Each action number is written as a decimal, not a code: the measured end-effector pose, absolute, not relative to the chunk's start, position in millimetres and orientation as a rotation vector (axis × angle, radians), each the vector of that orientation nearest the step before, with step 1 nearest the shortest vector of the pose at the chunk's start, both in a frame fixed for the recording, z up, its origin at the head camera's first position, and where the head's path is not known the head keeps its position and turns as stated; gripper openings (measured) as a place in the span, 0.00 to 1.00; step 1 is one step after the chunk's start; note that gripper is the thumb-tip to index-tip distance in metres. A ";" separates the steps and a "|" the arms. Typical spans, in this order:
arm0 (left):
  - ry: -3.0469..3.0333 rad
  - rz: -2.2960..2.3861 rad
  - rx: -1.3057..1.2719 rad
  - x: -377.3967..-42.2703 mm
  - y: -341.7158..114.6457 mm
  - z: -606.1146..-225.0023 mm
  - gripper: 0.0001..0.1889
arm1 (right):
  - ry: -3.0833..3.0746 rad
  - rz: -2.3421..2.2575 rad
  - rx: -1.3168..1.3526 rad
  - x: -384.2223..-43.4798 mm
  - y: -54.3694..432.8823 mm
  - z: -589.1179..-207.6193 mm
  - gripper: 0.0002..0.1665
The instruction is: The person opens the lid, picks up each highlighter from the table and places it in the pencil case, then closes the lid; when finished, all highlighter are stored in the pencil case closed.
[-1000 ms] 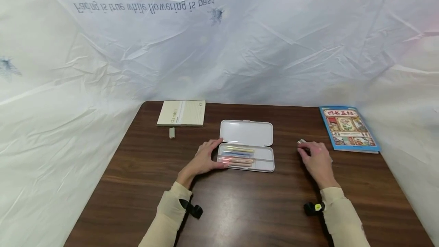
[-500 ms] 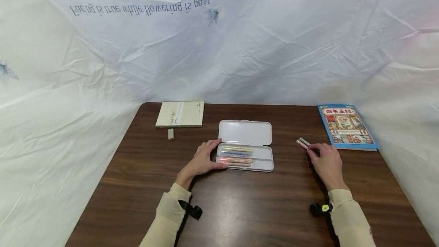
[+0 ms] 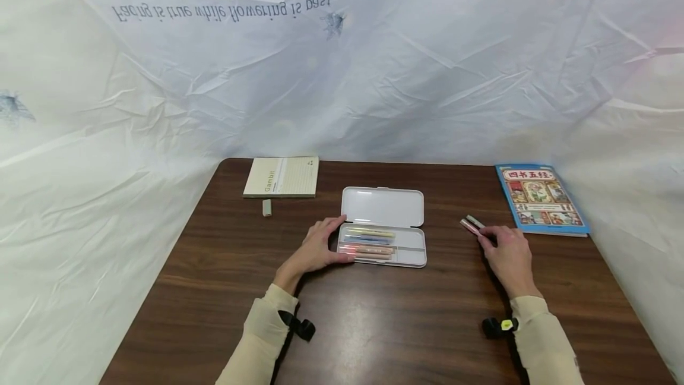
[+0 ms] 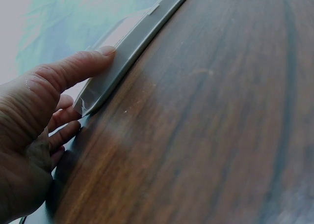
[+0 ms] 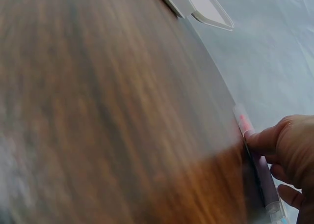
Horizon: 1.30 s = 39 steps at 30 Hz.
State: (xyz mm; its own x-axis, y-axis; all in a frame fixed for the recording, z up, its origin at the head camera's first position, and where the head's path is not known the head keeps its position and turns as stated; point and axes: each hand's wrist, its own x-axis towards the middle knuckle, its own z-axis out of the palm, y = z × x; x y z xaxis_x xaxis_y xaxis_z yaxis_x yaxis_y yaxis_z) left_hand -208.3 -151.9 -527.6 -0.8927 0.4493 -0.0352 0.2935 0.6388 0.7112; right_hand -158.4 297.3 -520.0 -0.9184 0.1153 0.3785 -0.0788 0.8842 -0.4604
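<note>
An open white pencil case (image 3: 411, 239) lies mid-table, its lid (image 3: 383, 207) folded back. Yellow, blue and pinkish pens (image 3: 369, 249) fill its left side. My left hand (image 3: 315, 247) holds the case's left end; in the left wrist view the thumb (image 4: 95, 61) presses its front wall. To the right, my right hand (image 3: 509, 257) pinches a pink-tipped pen (image 3: 469, 227) and a greenish pen (image 3: 474, 220) lying side by side at table height. The right wrist view shows the thumb against the pink pen (image 5: 264, 177); the greenish one is mostly hidden there.
A cream notebook (image 3: 281, 177) lies at the back left, with a small pale eraser-like block (image 3: 266, 207) in front of it. A blue-edged book (image 3: 542, 199) sits at the back right. Printed white sheeting (image 3: 342, 88) rises behind the brown table (image 3: 417, 325).
My right hand has shifted a little to the right and towards me, exposing more of the two pens' ends. The left hand and the pencil case stay in place.
</note>
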 end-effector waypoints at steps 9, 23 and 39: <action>2.666 1.086 0.614 -207.1 -152.9 -528.8 0.54 | -2.635 0.665 -0.003 -157.8 295.7 -520.5 0.08; 2.654 1.103 0.589 -206.1 -151.5 -528.7 0.54 | -2.501 0.730 0.109 -156.7 274.7 -506.9 0.07; 2.663 1.094 0.609 -206.7 -151.1 -527.4 0.55 | -2.468 0.774 0.315 -169.9 225.8 -501.6 0.09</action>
State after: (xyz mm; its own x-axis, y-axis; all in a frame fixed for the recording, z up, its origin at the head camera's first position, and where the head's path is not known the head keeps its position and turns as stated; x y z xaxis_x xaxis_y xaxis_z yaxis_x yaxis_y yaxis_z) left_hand -206.7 -151.1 -527.4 -0.8955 0.4444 -0.0265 0.2975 0.6417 0.7069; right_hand -169.9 225.8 -501.6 -0.8328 -0.0615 0.5501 -0.3645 0.8088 -0.4615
